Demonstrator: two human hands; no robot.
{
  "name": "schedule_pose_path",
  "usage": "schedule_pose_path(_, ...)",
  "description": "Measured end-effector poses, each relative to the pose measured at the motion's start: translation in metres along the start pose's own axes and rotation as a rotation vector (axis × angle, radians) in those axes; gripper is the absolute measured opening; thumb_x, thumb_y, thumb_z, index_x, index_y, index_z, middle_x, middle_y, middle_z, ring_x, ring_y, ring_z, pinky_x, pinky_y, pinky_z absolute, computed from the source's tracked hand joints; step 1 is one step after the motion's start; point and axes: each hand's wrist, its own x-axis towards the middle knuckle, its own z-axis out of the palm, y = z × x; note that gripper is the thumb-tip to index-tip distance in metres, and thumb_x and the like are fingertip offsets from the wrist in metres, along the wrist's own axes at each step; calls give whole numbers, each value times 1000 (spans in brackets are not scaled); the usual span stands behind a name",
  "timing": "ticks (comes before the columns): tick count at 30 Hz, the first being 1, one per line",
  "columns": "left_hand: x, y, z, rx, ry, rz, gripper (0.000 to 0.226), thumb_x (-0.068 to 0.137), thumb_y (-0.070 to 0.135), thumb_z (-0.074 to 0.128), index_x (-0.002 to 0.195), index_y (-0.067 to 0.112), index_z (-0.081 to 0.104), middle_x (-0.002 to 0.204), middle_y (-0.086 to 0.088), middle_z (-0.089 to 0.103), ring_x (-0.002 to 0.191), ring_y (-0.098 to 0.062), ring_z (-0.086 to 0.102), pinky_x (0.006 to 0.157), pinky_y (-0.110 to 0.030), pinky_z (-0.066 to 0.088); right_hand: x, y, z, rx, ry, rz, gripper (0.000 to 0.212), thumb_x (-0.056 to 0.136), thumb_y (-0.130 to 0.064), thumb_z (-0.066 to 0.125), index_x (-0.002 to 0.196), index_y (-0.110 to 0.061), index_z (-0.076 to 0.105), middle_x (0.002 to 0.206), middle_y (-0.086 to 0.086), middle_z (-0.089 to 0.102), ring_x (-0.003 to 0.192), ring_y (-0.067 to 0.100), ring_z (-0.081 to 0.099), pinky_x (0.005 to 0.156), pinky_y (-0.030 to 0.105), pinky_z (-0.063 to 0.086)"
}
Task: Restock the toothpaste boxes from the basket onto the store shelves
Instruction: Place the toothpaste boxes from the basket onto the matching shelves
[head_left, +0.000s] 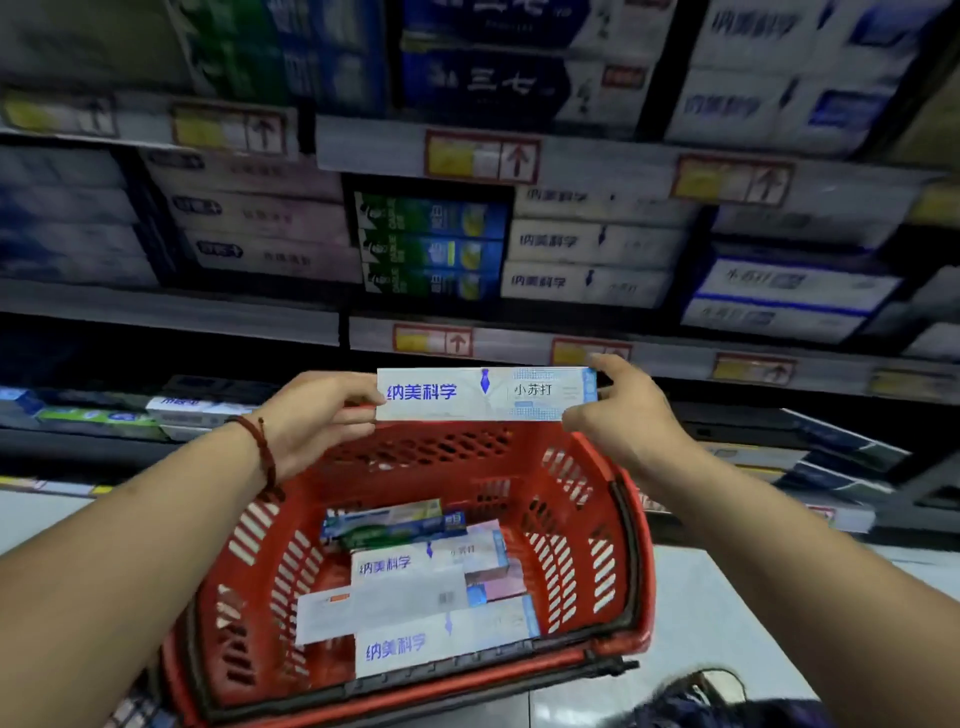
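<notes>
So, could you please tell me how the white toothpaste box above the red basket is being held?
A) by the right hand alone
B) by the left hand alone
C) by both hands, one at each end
C: the left hand grips the left end of the white box and the right hand pinches its right end, above the basket.

L forearm (130, 525) & R forearm (779, 545) bare up to frame edges. 1 dark-red bracelet (262, 452) of small round beads on L wrist, short strand hanging off it.
</notes>
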Motion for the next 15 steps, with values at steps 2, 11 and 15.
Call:
schedule_pose_path(2, -3, 13, 12, -35, 48, 98, 28, 90, 2, 59, 114, 9, 73, 115, -8, 75, 109, -21, 65, 90, -30, 52, 1, -9, -10, 60, 80, -27, 80, 73, -3, 71, 148, -14, 45, 104, -6, 71, 97, 21, 72, 93, 46, 58)
schedule_pose_path(11, 10, 34, 59, -14, -25, 217, 31, 92, 0, 60, 111, 20, 74, 111, 3, 77, 116, -12, 66, 115, -42, 41, 23, -9, -33, 175, 230, -17, 52, 78, 8, 65, 123, -20, 60, 105, -1, 73, 95, 16, 71, 93, 44, 57)
schedule_pose_path(15, 23, 44, 80, -46, 2, 246, 34, 90, -3, 58, 107, 21, 75, 105, 5, 78, 114, -12, 67, 114, -40, 42, 35, -10, -48, 255, 223, -10, 55, 82, 9, 67, 126, -22, 59, 108, -3, 72, 94, 7, 68, 83, 25, 53)
